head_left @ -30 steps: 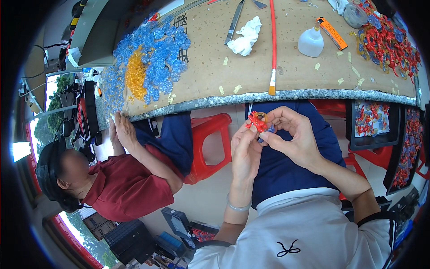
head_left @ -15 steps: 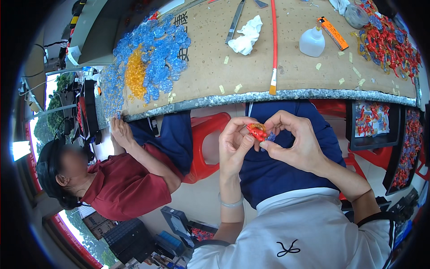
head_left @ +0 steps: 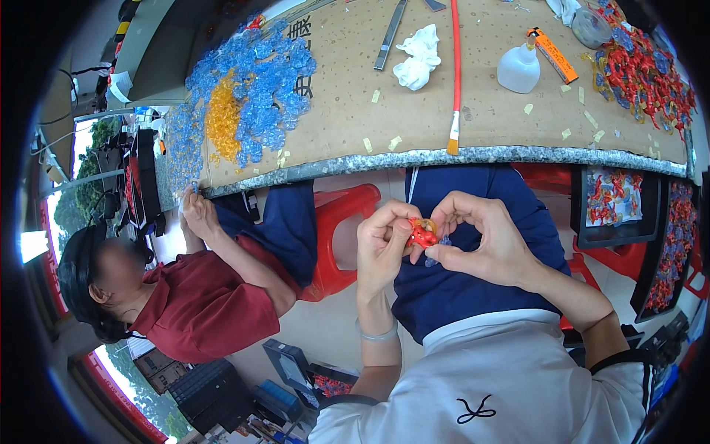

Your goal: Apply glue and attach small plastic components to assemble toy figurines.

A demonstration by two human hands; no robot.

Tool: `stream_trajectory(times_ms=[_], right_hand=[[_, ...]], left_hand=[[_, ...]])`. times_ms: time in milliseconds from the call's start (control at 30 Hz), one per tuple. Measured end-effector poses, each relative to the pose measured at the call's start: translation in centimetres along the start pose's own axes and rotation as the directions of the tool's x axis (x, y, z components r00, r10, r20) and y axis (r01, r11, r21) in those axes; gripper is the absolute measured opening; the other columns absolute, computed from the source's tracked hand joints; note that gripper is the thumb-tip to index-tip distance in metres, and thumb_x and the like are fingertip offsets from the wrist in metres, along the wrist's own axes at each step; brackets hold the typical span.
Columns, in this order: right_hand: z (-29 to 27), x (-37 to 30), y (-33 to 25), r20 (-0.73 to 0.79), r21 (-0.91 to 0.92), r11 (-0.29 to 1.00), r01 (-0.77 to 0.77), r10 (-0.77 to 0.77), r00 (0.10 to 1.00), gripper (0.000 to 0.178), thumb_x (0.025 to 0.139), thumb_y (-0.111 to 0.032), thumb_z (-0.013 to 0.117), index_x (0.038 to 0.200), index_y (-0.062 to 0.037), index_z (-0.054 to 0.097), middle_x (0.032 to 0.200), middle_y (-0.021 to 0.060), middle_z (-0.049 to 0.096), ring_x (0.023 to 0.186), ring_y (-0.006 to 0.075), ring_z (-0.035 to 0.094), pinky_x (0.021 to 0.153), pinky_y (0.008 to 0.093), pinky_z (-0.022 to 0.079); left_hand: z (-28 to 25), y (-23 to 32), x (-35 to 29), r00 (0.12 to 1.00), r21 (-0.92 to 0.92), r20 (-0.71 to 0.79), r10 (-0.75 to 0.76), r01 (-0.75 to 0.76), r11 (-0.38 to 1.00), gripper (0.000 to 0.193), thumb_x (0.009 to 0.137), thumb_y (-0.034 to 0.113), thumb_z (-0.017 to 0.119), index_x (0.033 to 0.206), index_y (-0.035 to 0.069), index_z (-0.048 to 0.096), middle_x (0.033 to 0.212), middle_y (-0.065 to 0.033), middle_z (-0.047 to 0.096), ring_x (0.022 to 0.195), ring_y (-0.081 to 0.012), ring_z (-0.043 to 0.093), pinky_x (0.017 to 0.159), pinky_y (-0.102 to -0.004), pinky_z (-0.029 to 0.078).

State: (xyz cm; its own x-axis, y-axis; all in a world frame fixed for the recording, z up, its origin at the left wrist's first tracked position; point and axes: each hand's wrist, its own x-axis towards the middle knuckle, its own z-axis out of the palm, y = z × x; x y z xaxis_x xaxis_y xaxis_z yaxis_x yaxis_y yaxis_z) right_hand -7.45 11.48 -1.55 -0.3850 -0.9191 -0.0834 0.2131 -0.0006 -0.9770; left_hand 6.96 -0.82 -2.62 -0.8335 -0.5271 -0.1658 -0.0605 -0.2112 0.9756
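Co-worker [head_left: 207,311]: one person, black cap, dark red shirt, seated at far left; both hands [head_left: 200,214] raised together by the table corner, contents too small to tell
Blue pieces [head_left: 274,96]: translucent, one broad heap, left part of the table
Yellow pieces [head_left: 222,122]: translucent, a narrower heap lying amid the blue
Table [head_left: 344,118]: brown board top, speckled stone-like edge, scraps of pale tape stuck about
Stool [head_left: 325,251]: red, beside the co-worker's legs
Left hand [head_left: 381,250]: bangle at the wrist; thumb and bent fingers pinching the red piece from its left side
Metal tool [head_left: 390,37]: long, flat, slanting on the board
Tissue [head_left: 418,59]: white, crumpled, just right of the tool
Red piece [head_left: 423,235]: small, glossy, held above the lap between the two hands, in front of the table edge — a yellow part [head_left: 423,223] at its upper side, a clear bluish part [head_left: 436,253] below right
Brush [head_left: 455,66]: red handle, bristles toward the table edge
Right hand [head_left: 488,240]: thumb and fingers curled close about the bluish part — exact contact hidden
Bottle [head_left: 519,70]: whitish, squat, upright
Box [head_left: 555,55]: orange, slim, just beside the bottle
Tray [head_left: 614,236]: black, below table level, red and yellow pieces on a white sheet
Mixed heap [head_left: 643,78]: red, blue and yellow pieces, table's right end
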Motion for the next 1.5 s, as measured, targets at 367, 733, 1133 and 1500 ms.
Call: stream_trajectory(times_ms=[367, 733, 1133, 1500], right_hand=[[-0.5, 0.1, 0.5, 0.016, 0.326, 0.939, -0.107, 0.108, 0.994, 0.022, 0.079, -0.004, 0.071, 0.097, 0.0003, 0.059, 0.092, 0.0029, 0.063, 0.081, 0.0060, 0.055, 0.075, 0.0218, 0.045], [-1.0, 0.0, 0.4, 0.058, 0.427, 0.885, -0.187, 0.179, 0.982, 0.027, 0.080, -0.001, 0.070, 0.103, 0.0015, 0.057, 0.096, 0.0057, 0.063, 0.087, 0.0085, 0.059, 0.081, 0.0239, 0.048], [-0.6, -0.4, 1.6, -0.089, 0.018, 0.989, 0.149, -0.147, 0.985, 0.034, 0.070, 0.005, 0.074, 0.102, 0.0032, 0.061, 0.106, 0.0118, 0.063, 0.100, 0.0171, 0.060, 0.089, 0.0287, 0.046], [-0.5, -0.3, 1.3, -0.117, -0.022, 0.979, 0.203, -0.204, 0.972, 0.029, 0.073, 0.012, 0.066, 0.101, 0.0037, 0.062, 0.112, 0.0144, 0.059, 0.103, 0.0200, 0.060, 0.090, 0.0299, 0.049]], left_hand=[[1.0, 0.9, 0.0, 0.997, -0.107, -0.067, -0.028, 0.020, 0.994, 0.035, 0.091, 0.017, 0.064, 0.113, -0.004, 0.046, 0.081, -0.0069, 0.060, 0.054, -0.0059, 0.047, 0.046, -0.0179, 0.034], [1.3, 0.5, -0.4, 0.990, -0.103, -0.131, -0.046, 0.032, 0.994, 0.020, 0.090, 0.009, 0.065, 0.101, -0.003, 0.053, 0.086, -0.0067, 0.062, 0.063, -0.0060, 0.054, 0.053, -0.0178, 0.042], [3.2, 0.1, 0.0, 0.971, -0.117, -0.214, 0.106, -0.133, 0.984, 0.022, 0.083, -0.007, 0.062, 0.104, -0.007, 0.058, 0.110, -0.0108, 0.054, 0.098, -0.0164, 0.061, 0.086, -0.0272, 0.050], [3.5, -0.7, 0.2, 0.876, 0.121, -0.307, 0.371, -0.351, 0.929, 0.016, 0.082, -0.014, 0.060, 0.097, -0.008, 0.059, 0.118, -0.0169, 0.050, 0.098, -0.0218, 0.063, 0.081, -0.0295, 0.058]])
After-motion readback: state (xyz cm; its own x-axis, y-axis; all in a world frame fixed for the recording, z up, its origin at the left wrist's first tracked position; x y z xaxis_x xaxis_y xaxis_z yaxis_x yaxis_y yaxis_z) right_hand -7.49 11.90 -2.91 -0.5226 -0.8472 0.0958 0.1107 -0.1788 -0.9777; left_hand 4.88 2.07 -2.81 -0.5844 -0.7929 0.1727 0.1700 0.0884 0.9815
